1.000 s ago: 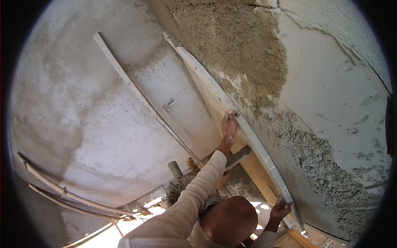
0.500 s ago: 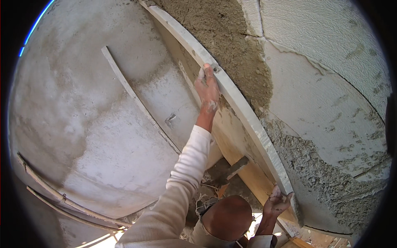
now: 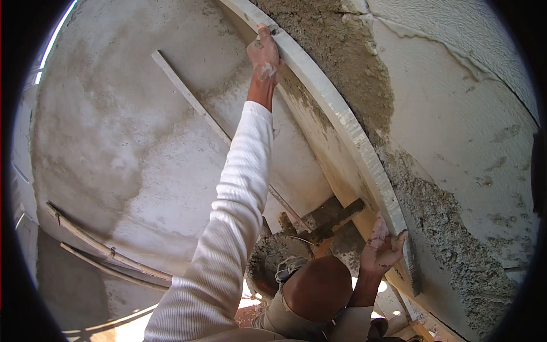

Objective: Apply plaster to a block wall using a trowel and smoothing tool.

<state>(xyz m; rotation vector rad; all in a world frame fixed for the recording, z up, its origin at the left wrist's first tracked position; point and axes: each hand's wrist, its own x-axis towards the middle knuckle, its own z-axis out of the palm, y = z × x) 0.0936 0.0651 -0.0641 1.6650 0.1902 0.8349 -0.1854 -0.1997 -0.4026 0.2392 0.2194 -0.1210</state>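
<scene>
My left hand (image 3: 263,57), dusted with pale plaster, is closed on a long, pale straightedge (image 3: 336,102) near its upper part, beside a small hole. My right hand (image 3: 380,248) grips the lower end of the same straightedge, thumb and fingers on either side. The straightedge runs diagonally along a wall band of rough, wet grey mortar (image 3: 359,74). To the right of that band is smoother, pale plaster (image 3: 456,131). A bare knee (image 3: 316,285) is below, between my arms.
A narrow batten (image 3: 188,91) crosses the pale concrete surface (image 3: 114,142) on the left. Two long poles (image 3: 102,248) lie at lower left. Below are a mortar-crusted container (image 3: 270,256), a dark timber piece (image 3: 347,214) and bright gaps along the bottom.
Both hands and the straightedge have moved upward in the picture, my left hand the most, also shifting left. My left arm is now stretched further up.
</scene>
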